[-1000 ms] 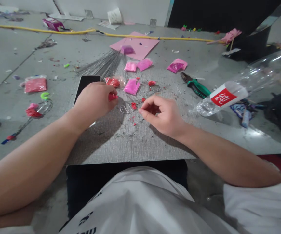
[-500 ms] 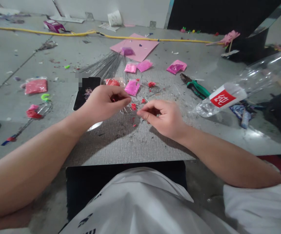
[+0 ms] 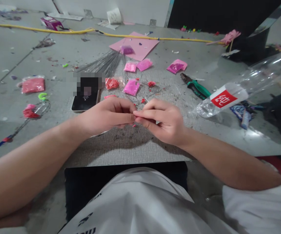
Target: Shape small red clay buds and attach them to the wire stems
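My left hand [image 3: 106, 116] and my right hand [image 3: 163, 119] meet fingertip to fingertip over the grey mat [image 3: 130, 146]. Both are closed in a pinch on a thin wire with small red beads [image 3: 142, 101], most of it hidden by the fingers. Just beyond the hands lie a pink bead packet [image 3: 131, 86], a red bead packet [image 3: 112, 83] and a little red beaded piece [image 3: 151, 84]. A fan of thin wires [image 3: 103, 65] spreads out further back.
A phone [image 3: 85, 94] lies left of my hands. Green-handled pliers [image 3: 195, 87] and a toppled clear bottle [image 3: 230, 94] lie to the right. More pink packets [image 3: 177, 66], a pink sheet [image 3: 138, 45], a red packet [image 3: 32, 85] and a yellow cable [image 3: 57, 31] lie around.
My left hand moved right and toward me, my right hand moved slightly left, and their fingertips now touch. The phone, earlier half covered by my left hand, now shows fully.
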The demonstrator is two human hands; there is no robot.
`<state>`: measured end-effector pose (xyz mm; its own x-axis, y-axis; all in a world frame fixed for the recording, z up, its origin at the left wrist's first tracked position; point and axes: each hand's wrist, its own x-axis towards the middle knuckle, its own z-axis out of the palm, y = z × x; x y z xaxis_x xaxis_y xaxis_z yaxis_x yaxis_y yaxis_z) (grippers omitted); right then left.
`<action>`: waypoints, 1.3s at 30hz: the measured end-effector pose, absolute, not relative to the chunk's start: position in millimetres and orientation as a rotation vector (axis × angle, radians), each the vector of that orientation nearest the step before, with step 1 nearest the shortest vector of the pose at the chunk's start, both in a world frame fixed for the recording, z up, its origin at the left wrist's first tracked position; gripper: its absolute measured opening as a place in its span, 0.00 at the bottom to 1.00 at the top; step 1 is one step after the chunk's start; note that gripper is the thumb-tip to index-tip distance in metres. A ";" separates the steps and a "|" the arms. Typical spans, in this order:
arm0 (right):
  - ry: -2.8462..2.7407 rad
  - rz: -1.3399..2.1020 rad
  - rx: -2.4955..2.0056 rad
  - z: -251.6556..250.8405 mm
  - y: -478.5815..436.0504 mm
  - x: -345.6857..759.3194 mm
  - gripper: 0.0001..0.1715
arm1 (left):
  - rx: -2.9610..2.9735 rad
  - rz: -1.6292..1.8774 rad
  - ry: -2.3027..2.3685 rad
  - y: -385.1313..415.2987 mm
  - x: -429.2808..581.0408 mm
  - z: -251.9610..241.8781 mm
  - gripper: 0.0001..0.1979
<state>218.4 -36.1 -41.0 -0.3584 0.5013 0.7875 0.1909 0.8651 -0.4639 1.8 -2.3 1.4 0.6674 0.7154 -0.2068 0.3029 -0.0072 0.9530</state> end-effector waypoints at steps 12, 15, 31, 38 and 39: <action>-2.001 0.409 -0.643 -30.9 -41.6 219.0 0.13 | 1.651 0.480 0.859 -2.5 3.2 -0.9 0.06; -1.985 0.460 -0.645 -32.8 -38.9 220.5 0.10 | 1.694 0.457 0.887 -2.7 3.9 0.1 0.06; -1.676 1.336 -0.794 -39.1 -26.5 223.8 0.11 | 2.334 0.590 0.879 -5.9 4.3 -0.6 0.09; -1.461 1.490 -0.816 -40.8 -26.1 220.8 0.24 | 2.335 0.707 0.861 -9.9 5.4 0.4 0.09; -1.438 1.511 -0.810 -41.7 -25.7 220.5 0.23 | 2.279 0.711 0.860 -10.0 5.8 -0.2 0.09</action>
<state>220.5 -25.7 -41.7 -0.4061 0.9072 0.1096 -0.1544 0.0501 -0.9867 5.8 -10.0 -0.2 0.6473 0.7142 0.2664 0.3958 -0.6136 0.6833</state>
